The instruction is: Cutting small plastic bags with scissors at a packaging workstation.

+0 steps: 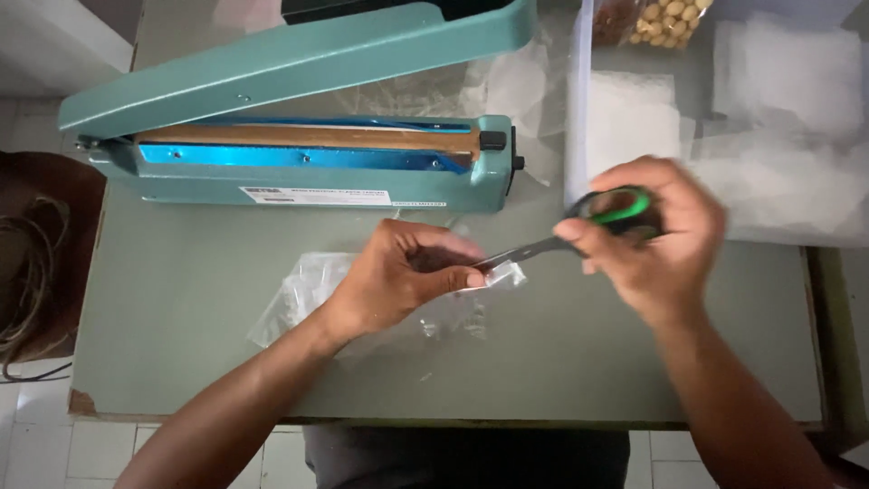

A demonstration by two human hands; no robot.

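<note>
My left hand (pixel 398 276) pinches a small clear plastic bag (pixel 303 294) that lies on the grey-green table (pixel 199 362). My right hand (pixel 661 240) grips a pair of scissors (pixel 543 246) with green and black handles. The scissor blades point left and meet the edge of the bag at my left fingertips. The right hand is blurred by motion.
A teal impulse heat sealer (pixel 299 154) stands at the back with its arm raised. Clear plastic sheets and bags (pixel 778 118) lie at the right, and a bag of nuts (pixel 665 20) at the top. A coil of cord (pixel 32 272) sits on the left, off the table.
</note>
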